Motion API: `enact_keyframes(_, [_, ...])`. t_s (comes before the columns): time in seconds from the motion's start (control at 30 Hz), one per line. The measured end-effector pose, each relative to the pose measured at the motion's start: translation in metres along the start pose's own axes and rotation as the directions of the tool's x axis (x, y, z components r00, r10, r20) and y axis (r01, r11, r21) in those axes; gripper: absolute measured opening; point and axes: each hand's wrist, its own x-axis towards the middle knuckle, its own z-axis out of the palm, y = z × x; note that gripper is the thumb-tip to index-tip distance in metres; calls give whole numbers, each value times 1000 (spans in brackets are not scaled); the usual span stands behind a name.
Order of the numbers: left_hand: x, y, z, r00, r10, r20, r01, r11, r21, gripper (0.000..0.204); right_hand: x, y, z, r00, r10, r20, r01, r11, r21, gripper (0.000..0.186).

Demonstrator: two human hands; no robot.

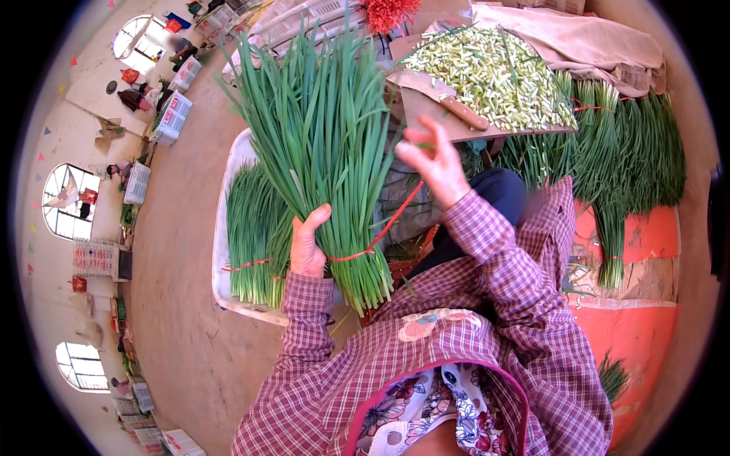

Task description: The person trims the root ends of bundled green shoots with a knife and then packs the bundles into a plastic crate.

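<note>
My left hand [309, 247] is closed round a big bunch of long green garlic chives [327, 144], held upright with leaf tips pointing away from me and pale cut ends near my lap. A thin red tie [350, 257] circles its lower part, and one end sticks out to the right. Just right of the leaves, my right hand [435, 161] is raised with its fingers curled together. A small green bit shows between those fingers, too blurred to name. Beyond it, a knife with a wooden handle [464, 113] lies on a board beside chopped pale stems [487, 72].
At left, a white tub [221, 266] holds tied chive bunches [255, 228]. More bunches [616, 152] lie at right on red sheeting [646, 327]. A beige cloth [585, 38] and a clump of red ties [390, 11] are at the back. Crates [173, 118] and people line the far left wall.
</note>
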Motion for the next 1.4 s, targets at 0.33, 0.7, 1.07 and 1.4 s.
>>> enact_keyframes(0.33, [-3,-10,0,1000,-17,-4,17,999,34,57,-12,-56,21,958,-265,111,287,892,-350,14])
enact_keyframes(0.7, [-15,-15,8,1000,-14,-14,15,999,31,60,-12,-39,31,983,-95,156,173,762,-624,19])
enact_keyframes(1.07, [-13,-21,3,994,-108,-28,105,992,-71,53,-15,-27,28,997,-25,69,60,817,-574,18])
enact_keyframes(1.4, [9,-24,3,969,-240,-53,217,937,-273,43,-23,-40,23,954,-301,16,257,787,-561,17])
